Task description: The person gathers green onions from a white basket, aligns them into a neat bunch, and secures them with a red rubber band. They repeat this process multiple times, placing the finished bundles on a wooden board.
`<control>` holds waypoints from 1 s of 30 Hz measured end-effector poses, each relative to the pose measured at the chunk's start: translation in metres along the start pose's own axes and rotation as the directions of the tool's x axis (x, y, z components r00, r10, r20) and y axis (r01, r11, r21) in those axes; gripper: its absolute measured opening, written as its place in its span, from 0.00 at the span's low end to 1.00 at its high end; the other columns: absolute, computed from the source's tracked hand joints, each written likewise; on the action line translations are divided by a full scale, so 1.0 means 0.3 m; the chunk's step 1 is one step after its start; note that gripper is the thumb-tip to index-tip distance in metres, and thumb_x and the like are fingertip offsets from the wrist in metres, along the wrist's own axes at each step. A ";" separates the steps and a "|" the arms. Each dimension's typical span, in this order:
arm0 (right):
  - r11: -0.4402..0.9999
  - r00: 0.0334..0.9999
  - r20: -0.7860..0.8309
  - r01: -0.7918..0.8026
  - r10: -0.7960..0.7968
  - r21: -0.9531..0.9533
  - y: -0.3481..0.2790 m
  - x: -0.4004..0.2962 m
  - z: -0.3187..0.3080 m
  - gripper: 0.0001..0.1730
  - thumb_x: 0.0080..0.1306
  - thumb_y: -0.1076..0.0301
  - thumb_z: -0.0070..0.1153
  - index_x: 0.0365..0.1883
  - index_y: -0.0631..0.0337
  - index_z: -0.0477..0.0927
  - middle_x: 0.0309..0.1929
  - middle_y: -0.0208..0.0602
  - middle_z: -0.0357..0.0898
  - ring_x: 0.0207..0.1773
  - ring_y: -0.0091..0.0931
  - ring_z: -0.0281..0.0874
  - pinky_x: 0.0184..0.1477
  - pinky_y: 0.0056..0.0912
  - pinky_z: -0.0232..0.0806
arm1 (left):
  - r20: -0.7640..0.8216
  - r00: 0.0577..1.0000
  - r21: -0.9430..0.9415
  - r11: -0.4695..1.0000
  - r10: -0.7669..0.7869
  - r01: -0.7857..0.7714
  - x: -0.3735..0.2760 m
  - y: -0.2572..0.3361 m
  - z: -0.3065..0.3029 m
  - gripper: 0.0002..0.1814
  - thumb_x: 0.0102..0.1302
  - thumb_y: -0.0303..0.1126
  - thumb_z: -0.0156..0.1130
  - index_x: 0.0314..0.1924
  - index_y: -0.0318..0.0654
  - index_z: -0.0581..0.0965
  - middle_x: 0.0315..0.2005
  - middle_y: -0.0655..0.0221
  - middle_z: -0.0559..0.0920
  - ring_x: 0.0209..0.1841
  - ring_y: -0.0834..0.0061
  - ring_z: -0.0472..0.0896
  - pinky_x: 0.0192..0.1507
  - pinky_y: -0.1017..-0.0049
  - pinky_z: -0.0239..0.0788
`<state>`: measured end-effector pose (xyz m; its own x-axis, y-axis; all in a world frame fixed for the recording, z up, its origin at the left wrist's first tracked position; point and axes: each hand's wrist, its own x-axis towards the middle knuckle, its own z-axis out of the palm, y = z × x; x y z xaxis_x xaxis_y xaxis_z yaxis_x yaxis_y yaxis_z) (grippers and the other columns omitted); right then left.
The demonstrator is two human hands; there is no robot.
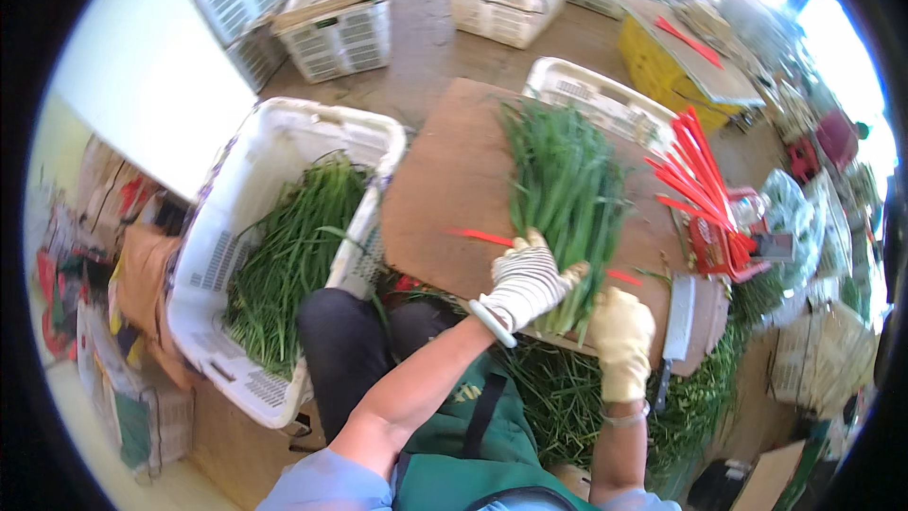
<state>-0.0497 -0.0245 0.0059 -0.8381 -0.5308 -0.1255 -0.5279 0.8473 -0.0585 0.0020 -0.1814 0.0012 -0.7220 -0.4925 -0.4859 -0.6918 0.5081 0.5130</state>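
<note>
A bundle of long green leafy stalks (564, 184) lies on a brown board (447, 170), over a red strip (482, 235) whose ends show on both sides. My left hand (528, 280), in a striped glove, rests on the bundle's lower left side with thumb and fingers spread. Beside the stalk ends is my right hand (623, 330), in a cream glove, its fingers curled; whether it holds anything is hidden. A cleaver (679, 319) with a dark handle lies at the board's right edge. More red strips (699, 163) stand in a red basket (713, 248).
Left of the board, a white plastic crate (284, 113) holds more green stalks (298, 262). Loose green trimmings (567, 397) are heaped below the board. Behind it stand another white crate (507, 3) and a yellow-sided table (656, 71).
</note>
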 end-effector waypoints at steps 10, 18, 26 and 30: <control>-0.128 0.888 -0.071 0.014 -0.454 0.992 -0.528 -0.186 -0.260 0.39 0.65 0.52 0.66 0.66 0.69 0.69 0.52 0.38 0.81 0.52 0.26 0.79 0.56 0.31 0.70 | -0.329 0.822 -0.862 -0.504 0.465 -0.059 -0.441 -0.410 -0.368 0.38 0.73 0.51 0.55 0.74 0.36 0.59 0.68 0.53 0.70 0.68 0.60 0.72 0.72 0.57 0.59; -0.018 0.936 -0.067 0.065 -0.345 0.998 -0.777 -0.223 -0.049 0.25 0.71 0.47 0.58 0.44 0.64 0.79 0.34 0.28 0.81 0.35 0.18 0.73 0.38 0.24 0.63 | -0.590 0.680 -0.659 -0.746 0.436 -0.094 -0.491 -0.609 -0.287 0.42 0.75 0.47 0.55 0.79 0.40 0.49 0.75 0.61 0.59 0.75 0.67 0.59 0.74 0.66 0.48; 0.312 0.892 0.156 -0.018 -0.424 0.950 -0.846 -0.220 0.127 0.22 0.66 0.56 0.66 0.48 0.65 0.78 0.36 0.30 0.82 0.36 0.23 0.78 0.42 0.29 0.72 | -0.711 0.572 -0.609 -0.765 0.409 -0.211 -0.419 -0.792 -0.303 0.40 0.75 0.39 0.56 0.78 0.37 0.49 0.76 0.59 0.56 0.78 0.67 0.54 0.76 0.64 0.46; 0.569 0.723 0.339 0.091 -0.603 0.817 -0.945 -0.171 0.050 0.14 0.68 0.66 0.63 0.46 0.69 0.81 0.35 0.34 0.84 0.33 0.20 0.77 0.40 0.25 0.72 | -0.483 0.858 -0.801 -0.483 0.172 -0.354 -0.413 -1.082 -0.401 0.39 0.72 0.42 0.59 0.76 0.36 0.55 0.73 0.58 0.62 0.74 0.66 0.62 0.73 0.65 0.55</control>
<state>0.1451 -0.2371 0.0140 -0.2410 -0.8883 -0.3910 -0.2644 0.4477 -0.8542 0.3169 -0.3703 -0.0200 -0.7361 -0.6767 0.0134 0.5944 -0.6370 0.4908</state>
